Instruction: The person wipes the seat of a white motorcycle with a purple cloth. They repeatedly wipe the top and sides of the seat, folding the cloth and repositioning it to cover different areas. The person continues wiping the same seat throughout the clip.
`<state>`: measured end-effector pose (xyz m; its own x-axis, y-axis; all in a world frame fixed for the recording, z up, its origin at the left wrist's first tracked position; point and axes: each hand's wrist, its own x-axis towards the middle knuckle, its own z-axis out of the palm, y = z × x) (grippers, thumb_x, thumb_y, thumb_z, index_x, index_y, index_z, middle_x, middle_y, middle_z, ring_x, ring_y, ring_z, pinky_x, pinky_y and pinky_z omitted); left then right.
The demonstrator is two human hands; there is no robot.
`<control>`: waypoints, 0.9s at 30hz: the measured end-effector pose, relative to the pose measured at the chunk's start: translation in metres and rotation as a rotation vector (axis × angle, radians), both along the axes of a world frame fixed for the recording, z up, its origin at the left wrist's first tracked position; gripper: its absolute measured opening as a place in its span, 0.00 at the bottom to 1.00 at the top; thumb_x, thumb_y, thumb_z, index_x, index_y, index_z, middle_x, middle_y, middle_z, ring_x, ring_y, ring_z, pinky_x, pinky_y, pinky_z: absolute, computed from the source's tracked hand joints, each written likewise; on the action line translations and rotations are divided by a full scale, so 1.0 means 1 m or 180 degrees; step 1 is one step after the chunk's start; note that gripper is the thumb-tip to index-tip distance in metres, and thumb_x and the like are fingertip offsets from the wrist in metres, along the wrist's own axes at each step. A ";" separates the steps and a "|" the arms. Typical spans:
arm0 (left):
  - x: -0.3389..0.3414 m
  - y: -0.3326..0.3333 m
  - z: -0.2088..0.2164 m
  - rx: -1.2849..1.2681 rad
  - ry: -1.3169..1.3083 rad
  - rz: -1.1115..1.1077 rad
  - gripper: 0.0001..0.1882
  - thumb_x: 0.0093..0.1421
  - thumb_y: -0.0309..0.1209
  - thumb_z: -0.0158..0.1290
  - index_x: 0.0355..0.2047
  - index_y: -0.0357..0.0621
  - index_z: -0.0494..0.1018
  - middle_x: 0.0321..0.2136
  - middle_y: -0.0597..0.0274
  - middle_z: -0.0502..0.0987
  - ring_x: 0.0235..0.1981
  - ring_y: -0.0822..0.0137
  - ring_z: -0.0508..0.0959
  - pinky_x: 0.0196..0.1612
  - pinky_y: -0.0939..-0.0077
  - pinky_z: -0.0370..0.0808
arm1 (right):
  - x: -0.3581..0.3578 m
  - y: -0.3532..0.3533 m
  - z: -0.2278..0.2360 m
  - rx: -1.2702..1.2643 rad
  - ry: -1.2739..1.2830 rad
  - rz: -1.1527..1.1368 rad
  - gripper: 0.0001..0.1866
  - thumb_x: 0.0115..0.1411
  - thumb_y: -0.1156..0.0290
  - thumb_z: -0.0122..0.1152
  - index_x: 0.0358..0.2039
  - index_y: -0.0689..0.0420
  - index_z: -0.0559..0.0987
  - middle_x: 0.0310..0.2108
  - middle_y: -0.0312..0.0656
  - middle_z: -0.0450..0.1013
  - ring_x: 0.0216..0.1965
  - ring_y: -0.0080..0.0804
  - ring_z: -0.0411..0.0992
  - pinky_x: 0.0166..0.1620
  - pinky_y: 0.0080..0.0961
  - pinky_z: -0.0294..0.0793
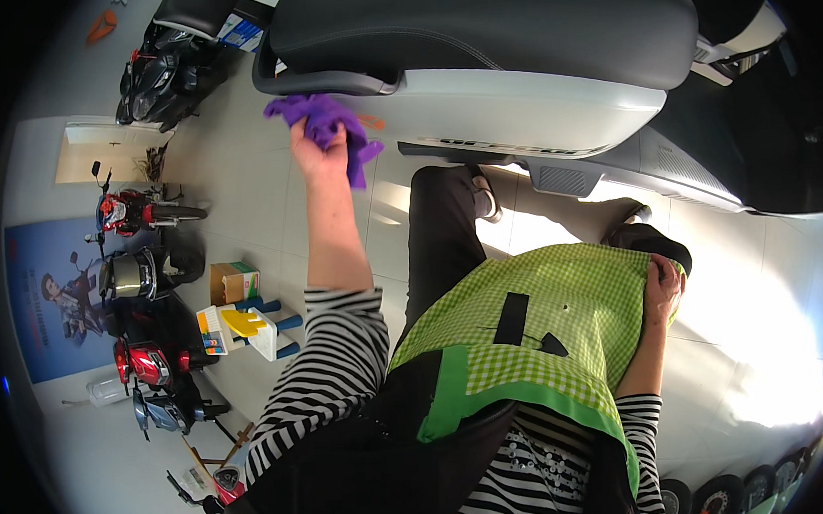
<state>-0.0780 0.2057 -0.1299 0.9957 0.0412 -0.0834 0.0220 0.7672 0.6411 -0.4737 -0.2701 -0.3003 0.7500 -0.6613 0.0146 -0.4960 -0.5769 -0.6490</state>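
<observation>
Closest to the camera is the person's own body: a black-and-white striped top and a green checked apron (547,318) with a plain green border. The right hand (663,286) rests at the far right edge of that apron, fingers curled onto the fabric and pinching it; it holds nothing else. Beyond the apron, dark trouser legs and shoes stand on a pale tiled floor (249,186). The left hand (317,152) reaches up and away from the apron, arm extended, fist closed around a crumpled purple cloth (325,125). The cloth bunches out of the fist on the far side and hangs down its right side, with no clear long axis. It sits just under the rear edge of a scooter's dark seat (477,26), touching or nearly touching the grab rail (323,80) and the white body panel (528,110); I cannot tell which. The left hand is therefore much nearer the scooter than the right. Far from the apron, to the left, parked scooters (142,213), a cardboard box (233,281) and a small plastic stool (248,328) line a wall.
</observation>
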 end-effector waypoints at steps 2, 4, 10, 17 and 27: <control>0.015 -0.027 0.003 0.0162 0.0307 0.0239 0.12 0.61 0.29 0.48 0.44 0.45 0.73 0.35 0.63 0.79 0.35 0.66 0.80 0.38 0.71 0.78 | 0.000 -0.001 0.001 -0.0050 0.0098 0.0042 0.11 0.60 0.63 0.58 0.39 0.50 0.84 0.40 0.35 0.80 0.48 0.32 0.74 0.61 0.32 0.60; 0.008 -0.051 0.004 0.0834 0.0299 0.0724 0.17 0.57 0.28 0.50 0.48 0.50 0.71 0.41 0.65 0.77 0.39 0.64 0.79 0.43 0.66 0.75 | -0.001 0.000 0.002 -0.0060 0.0132 0.0047 0.11 0.60 0.63 0.58 0.40 0.50 0.84 0.41 0.35 0.80 0.48 0.32 0.74 0.61 0.32 0.60; -0.051 -0.126 -0.028 0.1418 0.0180 0.1093 0.45 0.52 0.27 0.52 0.70 0.54 0.48 0.56 0.60 0.66 0.51 0.64 0.70 0.56 0.67 0.67 | 0.000 -0.004 0.003 -0.0222 0.0174 0.0128 0.11 0.60 0.62 0.58 0.40 0.49 0.83 0.41 0.35 0.80 0.47 0.32 0.75 0.60 0.33 0.61; -0.097 -0.201 -0.084 0.4265 -0.1903 0.0990 0.32 0.49 0.26 0.56 0.57 0.55 0.66 0.48 0.57 0.68 0.50 0.58 0.71 0.55 0.59 0.69 | 0.009 -0.005 0.006 -0.0517 0.0259 0.0347 0.12 0.59 0.64 0.59 0.41 0.50 0.84 0.38 0.37 0.80 0.41 0.36 0.75 0.54 0.31 0.68; -0.093 -0.223 -0.090 0.4937 -0.4084 0.0626 0.20 0.55 0.32 0.61 0.49 0.59 0.73 0.42 0.69 0.74 0.41 0.64 0.76 0.44 0.61 0.75 | 0.004 0.001 0.002 -0.0285 0.0378 0.0191 0.12 0.60 0.62 0.57 0.41 0.49 0.83 0.41 0.33 0.79 0.46 0.32 0.75 0.60 0.33 0.59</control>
